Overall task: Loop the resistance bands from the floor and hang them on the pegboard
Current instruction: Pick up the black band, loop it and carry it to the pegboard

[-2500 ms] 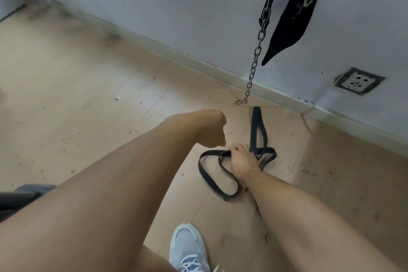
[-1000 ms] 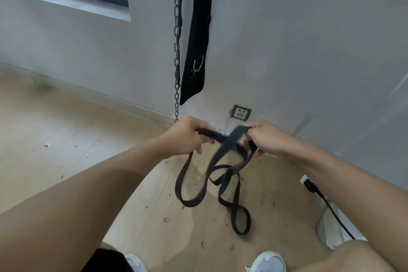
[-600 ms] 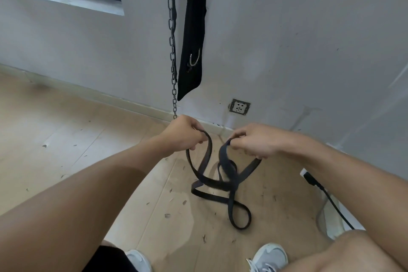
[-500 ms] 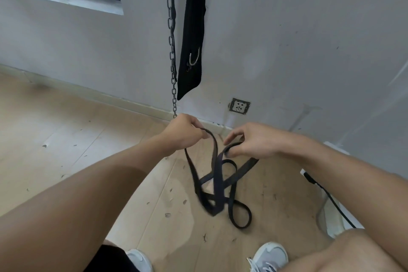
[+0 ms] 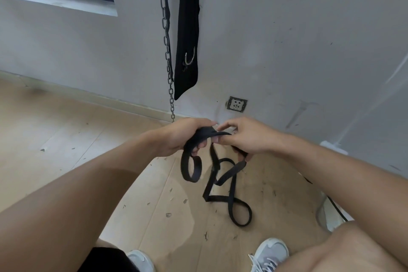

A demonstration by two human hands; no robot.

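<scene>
A black resistance band [image 5: 220, 181] hangs in loose loops between both hands above the wooden floor, its lowest loop near my feet. My left hand [image 5: 183, 137] grips a gathered bunch of the band, with a short loop dangling under it. My right hand [image 5: 245, 137] pinches the band just to the right, almost touching the left hand. No pegboard is in view.
A metal chain [image 5: 166, 46] and a black strap with a hook [image 5: 186, 35] hang against the grey wall. A wall socket [image 5: 237, 104] sits low behind my hands. A black cable [image 5: 333, 203] runs along the floor at right. My shoes [image 5: 269, 252] stand at the bottom edge.
I lifted the band off the floor and stood up. Over the last second my hands came together and the left hand gathered more loops of the band.
</scene>
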